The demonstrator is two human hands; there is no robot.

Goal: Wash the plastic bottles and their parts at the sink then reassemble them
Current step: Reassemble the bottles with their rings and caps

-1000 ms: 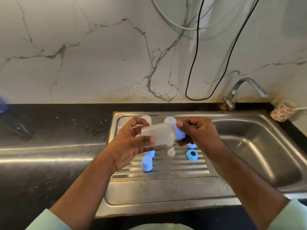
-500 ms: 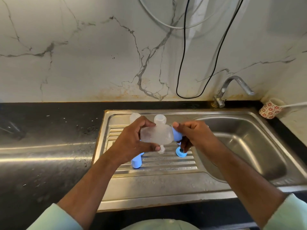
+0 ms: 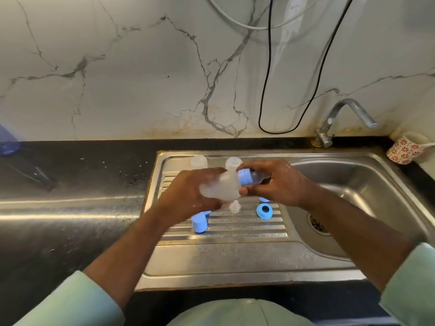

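While the left hand (image 3: 188,196) is gripping the translucent plastic bottle (image 3: 221,188) sideways above the ribbed steel draining board (image 3: 235,229), the right hand (image 3: 280,182) is curling thumb and fingers round the light blue screw collar (image 3: 244,177) at the bottle's neck. A second ago that collar was mostly hidden behind the right fingers; now it is showing clearly on the neck, with a pale teat-like tip poking out past it toward the right palm. I am judging from this that the collar is being threaded on, so this bottle is nearing reassembly, though whether it is fully tight I cannot tell. The view has also been shifting between the pictures, which is the head camera moving, not the sink.

Counting what is lying around: two more translucent bottle bodies are standing at the back of the board, one on the left (image 3: 199,161) and one (image 3: 233,163) just behind the hands. One small clear teat (image 3: 235,206) is sitting on the ribs below the held bottle. One blue ring with a dark hole (image 3: 264,210) is lying flat to its right, and a sliver of another blue piece (image 3: 263,199) is peeking out under the right hand. One blue cylindrical cap (image 3: 199,224) is standing near the left wrist, with a second blue part (image 3: 207,212) half hidden just behind it. One curved metal tap (image 3: 346,118) is standing dry over the basin (image 3: 353,184).
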